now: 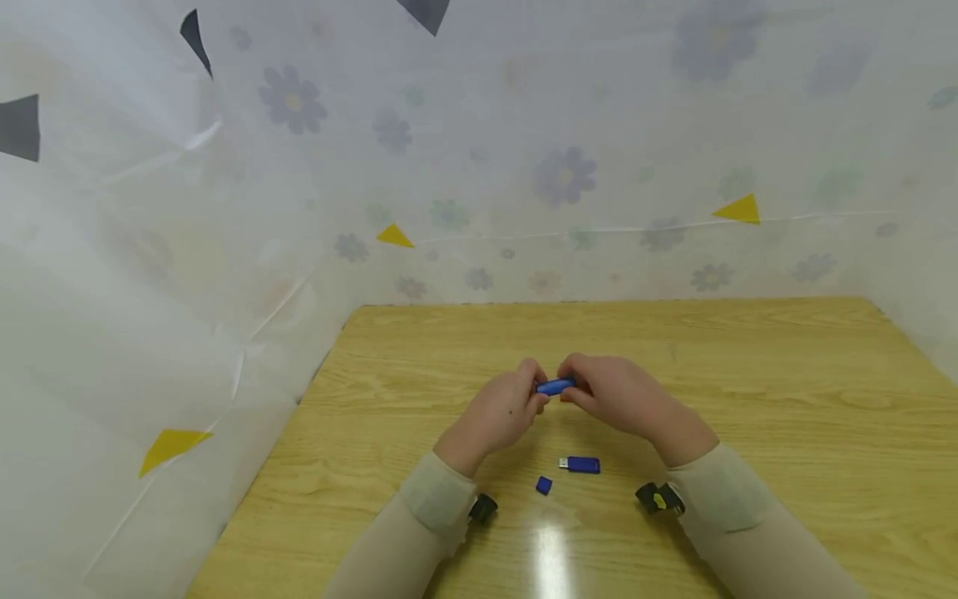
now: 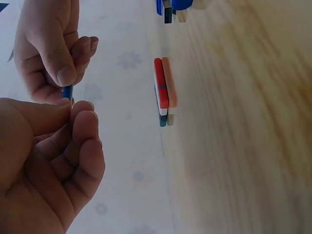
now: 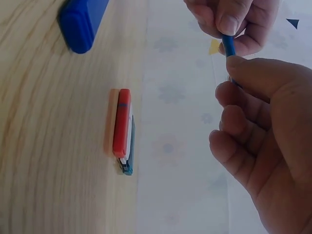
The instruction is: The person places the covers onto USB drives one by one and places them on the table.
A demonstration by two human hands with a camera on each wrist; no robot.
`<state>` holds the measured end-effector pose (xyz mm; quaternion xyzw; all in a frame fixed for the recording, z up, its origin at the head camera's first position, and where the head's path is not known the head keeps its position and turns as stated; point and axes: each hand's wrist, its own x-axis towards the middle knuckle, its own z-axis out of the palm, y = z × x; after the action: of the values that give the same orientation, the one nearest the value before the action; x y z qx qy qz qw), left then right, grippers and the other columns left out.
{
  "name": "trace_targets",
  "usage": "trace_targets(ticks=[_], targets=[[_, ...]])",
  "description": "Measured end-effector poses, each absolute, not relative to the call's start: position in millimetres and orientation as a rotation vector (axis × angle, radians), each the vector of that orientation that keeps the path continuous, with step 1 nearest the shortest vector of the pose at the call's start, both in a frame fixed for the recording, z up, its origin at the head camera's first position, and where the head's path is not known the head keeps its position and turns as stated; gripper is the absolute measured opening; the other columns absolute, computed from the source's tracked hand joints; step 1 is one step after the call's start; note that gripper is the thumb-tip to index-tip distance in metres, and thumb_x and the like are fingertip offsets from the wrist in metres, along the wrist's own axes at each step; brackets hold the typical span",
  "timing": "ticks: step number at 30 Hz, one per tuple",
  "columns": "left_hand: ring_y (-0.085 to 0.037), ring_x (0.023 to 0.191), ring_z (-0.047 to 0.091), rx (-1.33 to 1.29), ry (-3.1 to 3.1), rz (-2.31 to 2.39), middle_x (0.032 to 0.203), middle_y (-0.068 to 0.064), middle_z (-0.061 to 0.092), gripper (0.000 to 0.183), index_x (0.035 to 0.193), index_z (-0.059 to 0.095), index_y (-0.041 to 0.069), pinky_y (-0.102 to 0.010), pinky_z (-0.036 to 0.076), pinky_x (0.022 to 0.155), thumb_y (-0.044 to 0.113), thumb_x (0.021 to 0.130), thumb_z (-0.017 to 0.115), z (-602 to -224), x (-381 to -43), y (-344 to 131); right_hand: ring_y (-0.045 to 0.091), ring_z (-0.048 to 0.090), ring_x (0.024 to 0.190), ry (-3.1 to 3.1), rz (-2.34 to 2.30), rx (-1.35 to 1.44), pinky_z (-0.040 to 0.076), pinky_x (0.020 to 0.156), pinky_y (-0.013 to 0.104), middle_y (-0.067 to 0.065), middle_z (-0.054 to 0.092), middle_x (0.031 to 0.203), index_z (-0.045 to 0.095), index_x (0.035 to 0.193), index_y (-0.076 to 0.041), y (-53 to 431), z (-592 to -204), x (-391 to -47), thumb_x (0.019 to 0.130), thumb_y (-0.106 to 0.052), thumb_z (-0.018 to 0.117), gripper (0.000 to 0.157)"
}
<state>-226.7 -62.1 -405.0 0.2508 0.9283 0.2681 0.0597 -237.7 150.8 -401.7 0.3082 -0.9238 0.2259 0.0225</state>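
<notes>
Between the fingertips of both hands is a slim blue stick (image 1: 555,387), raised above the wooden table. The left hand (image 1: 500,408) pinches one end between thumb and fingers, and the right hand (image 1: 629,395) pinches the other. Fingers cover both ends, so its exact kind cannot be told. Nearer the body lie a blue USB stick (image 1: 584,465), its metal plug bare and pointing left, and a small blue cap (image 1: 544,485) apart from it. Beyond these, in the right wrist view, a red stick-shaped item (image 3: 123,122) lies against white and teal pieces; the hands mostly hide it in the head view.
The wooden table (image 1: 786,416) extends to both sides of the hands. White flower-printed sheeting (image 1: 479,150) rises behind it and along the sides. Dark camera mounts, on the left cuff (image 1: 483,509) and the right cuff (image 1: 660,499), sit close to the tabletop.
</notes>
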Motion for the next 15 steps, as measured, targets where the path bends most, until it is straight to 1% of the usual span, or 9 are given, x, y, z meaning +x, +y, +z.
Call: trace_targets(ticks=[3, 6, 9, 15], targets=[[-0.01, 0.064, 0.055, 0.708, 2.797, 0.791, 0.086, 0.008, 0.061, 0.015, 0.119, 0.052, 0.016, -0.027, 0.045, 0.054, 0.025, 0.107, 0.055, -405.4, -227.7, -62.0, 0.008, 0.047, 0.059, -2.88, 0.669, 0.935, 0.043, 0.056, 0.028, -0.011, 0.055, 0.075, 0.065, 0.105, -0.015, 150.9, -403.1, -237.9, 0.097, -0.025, 0.072, 0.015], [-0.009, 0.063, 0.057, 0.651, 2.784, 0.762, 0.083, 0.01, 0.061, 0.027, 0.129, 0.053, 0.016, -0.027, 0.046, 0.054, 0.029, 0.105, 0.058, -406.3, -229.2, -61.6, 0.008, 0.046, 0.057, -2.921, 0.62, 0.906, 0.042, 0.054, 0.028, -0.01, 0.054, 0.072, 0.065, 0.103, -0.015, 152.2, -406.5, -239.1, 0.097, -0.026, 0.072, 0.015], [-0.01, 0.062, 0.057, 0.616, 2.787, 0.733, 0.081, 0.01, 0.06, 0.039, 0.139, 0.052, 0.017, -0.028, 0.047, 0.054, 0.032, 0.104, 0.061, -407.1, -230.3, -61.7, 0.01, 0.048, 0.058, -2.994, 0.584, 0.829, 0.042, 0.054, 0.03, -0.008, 0.055, 0.072, 0.065, 0.1, -0.014, 154.3, -412.6, -242.3, 0.096, -0.027, 0.072, 0.015], [-0.01, 0.063, 0.058, 0.61, 2.78, 0.713, 0.083, 0.011, 0.061, 0.044, 0.142, 0.051, 0.019, -0.029, 0.048, 0.056, 0.034, 0.103, 0.062, -407.6, -231.2, -63.0, 0.013, 0.053, 0.065, -3.129, 0.497, 0.724, 0.047, 0.062, 0.034, -0.004, 0.061, 0.079, 0.066, 0.094, -0.014, 156.4, -424.5, -249.9, 0.094, -0.022, 0.073, 0.011]])
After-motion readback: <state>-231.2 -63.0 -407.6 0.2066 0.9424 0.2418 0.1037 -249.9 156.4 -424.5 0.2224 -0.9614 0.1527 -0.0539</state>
